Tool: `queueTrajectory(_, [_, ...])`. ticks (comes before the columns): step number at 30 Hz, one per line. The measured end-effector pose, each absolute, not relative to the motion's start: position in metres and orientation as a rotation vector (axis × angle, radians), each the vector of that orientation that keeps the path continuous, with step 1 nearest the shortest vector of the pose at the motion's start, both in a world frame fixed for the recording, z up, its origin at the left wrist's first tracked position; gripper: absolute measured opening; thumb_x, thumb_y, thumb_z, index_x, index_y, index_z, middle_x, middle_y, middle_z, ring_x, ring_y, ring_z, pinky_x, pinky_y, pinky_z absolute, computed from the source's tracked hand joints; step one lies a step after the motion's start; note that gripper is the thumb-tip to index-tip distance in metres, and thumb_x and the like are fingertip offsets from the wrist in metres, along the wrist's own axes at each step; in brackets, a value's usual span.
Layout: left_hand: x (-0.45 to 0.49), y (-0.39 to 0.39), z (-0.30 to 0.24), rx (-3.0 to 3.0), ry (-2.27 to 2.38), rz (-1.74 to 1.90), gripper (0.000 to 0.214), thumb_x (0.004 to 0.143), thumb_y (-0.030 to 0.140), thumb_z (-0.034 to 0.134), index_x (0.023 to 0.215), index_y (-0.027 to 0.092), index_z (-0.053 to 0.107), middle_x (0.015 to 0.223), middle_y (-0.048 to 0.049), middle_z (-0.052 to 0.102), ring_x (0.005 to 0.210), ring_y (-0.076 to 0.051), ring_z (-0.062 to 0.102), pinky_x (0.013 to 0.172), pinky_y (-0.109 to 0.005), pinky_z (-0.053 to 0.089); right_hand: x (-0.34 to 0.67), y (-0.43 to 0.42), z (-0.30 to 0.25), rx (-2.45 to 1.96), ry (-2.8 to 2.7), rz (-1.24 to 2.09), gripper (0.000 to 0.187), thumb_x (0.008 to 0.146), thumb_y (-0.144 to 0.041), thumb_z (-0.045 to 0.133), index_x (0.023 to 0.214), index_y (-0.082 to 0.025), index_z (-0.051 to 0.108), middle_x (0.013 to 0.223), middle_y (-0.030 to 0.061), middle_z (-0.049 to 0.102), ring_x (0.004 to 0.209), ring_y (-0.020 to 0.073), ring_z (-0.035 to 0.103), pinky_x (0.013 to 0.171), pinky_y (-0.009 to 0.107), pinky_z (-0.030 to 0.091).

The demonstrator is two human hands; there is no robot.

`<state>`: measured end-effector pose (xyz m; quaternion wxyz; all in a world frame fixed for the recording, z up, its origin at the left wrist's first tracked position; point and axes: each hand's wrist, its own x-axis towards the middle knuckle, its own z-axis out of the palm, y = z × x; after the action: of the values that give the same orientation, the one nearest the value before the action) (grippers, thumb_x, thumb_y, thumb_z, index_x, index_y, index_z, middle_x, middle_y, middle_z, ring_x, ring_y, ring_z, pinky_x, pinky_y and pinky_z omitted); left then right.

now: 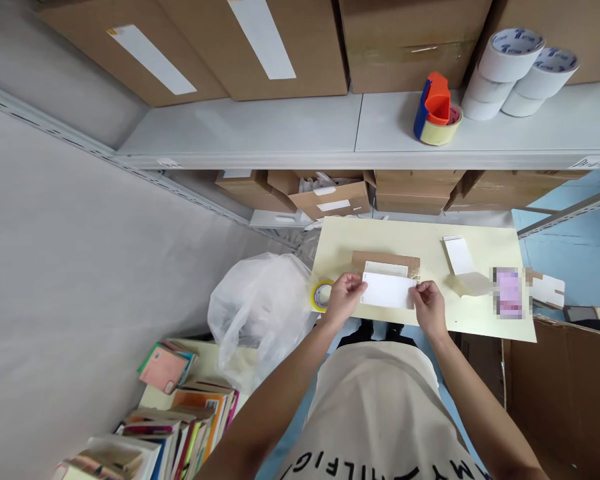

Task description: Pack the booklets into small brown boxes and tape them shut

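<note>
Over the table, my left hand (347, 295) and my right hand (430, 308) are both closed in a pinch. Between them they hold a blank white paper label (389, 291) by its left and right edges. Just beyond and partly under it lies a brown cardboard parcel (380, 257), with shiny clear tape at its right end. Another white label (386, 269) shows on the parcel, its near part covered. A yellow-edged tape roll (315, 297) sits close to my left wrist. To the right of my right hand is a folded strip of white labels (459, 255).
A pale yellow table (370, 233) carries these, plus a blurred-out pink item (509, 293). White plastic bag (263, 310) stands left, books (195, 427) below. The shelf (280, 127) ahead holds boxes, a tape dispenser (435, 113) and white rolls (510, 60). An open carton (560, 393) is right.
</note>
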<state>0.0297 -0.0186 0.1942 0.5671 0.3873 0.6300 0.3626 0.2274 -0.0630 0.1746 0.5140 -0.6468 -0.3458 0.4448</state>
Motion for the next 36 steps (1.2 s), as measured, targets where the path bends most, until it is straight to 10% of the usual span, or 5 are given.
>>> queueTrajectory(9, [0.033,0.022,0.155,1.135,1.712,0.699,0.031,0.07,0.027,0.072,0.091,0.021,0.051,0.06,0.0032,0.066,0.058,-0.016,0.065,0.063,-0.026,0.046,0.235,-0.025,0.145,-1.815,-1.099,1.046,0.027,0.075,-0.04,0.055,0.088,-0.019,0.066,0.083,0.0073,0.07,0.067,0.0186,0.061,0.066,0.034,0.048])
queueTrajectory(18, [0.034,0.037,0.155,1.319,1.842,0.365,0.026,0.075,0.027,0.069,0.096,0.022,0.053,0.072,0.0005,0.073,0.079,-0.019,0.071,0.073,-0.028,0.048,0.23,-0.023,0.141,-1.98,-1.448,0.88,0.028,0.08,-0.031,0.049,0.096,-0.017,0.067,0.07,0.0038,0.063,0.064,0.0194,0.059,0.069,0.034,0.049])
queueTrajectory(29, [0.023,0.049,0.174,1.815,1.886,0.033,0.029,0.08,0.033,0.063,0.105,0.019,0.059,0.098,-0.0103,0.071,0.098,-0.028,0.067,0.081,-0.037,0.05,0.228,-0.021,0.171,-2.282,-1.939,0.492,0.037,0.094,-0.044,0.044,0.11,-0.02,0.068,0.104,0.0161,0.061,0.092,0.0291,0.06,0.073,0.039,0.047])
queueTrajectory(36, [0.014,0.028,0.153,2.497,1.011,0.059,0.065,0.087,0.041,0.053,0.146,0.016,0.038,0.155,-0.015,0.035,0.144,-0.03,0.029,0.117,-0.051,0.021,0.229,-0.036,0.144,-1.742,-2.512,0.313,0.067,0.097,-0.054,0.027,0.151,-0.015,0.03,0.153,0.0176,0.038,0.14,0.0315,0.034,0.109,0.05,0.03])
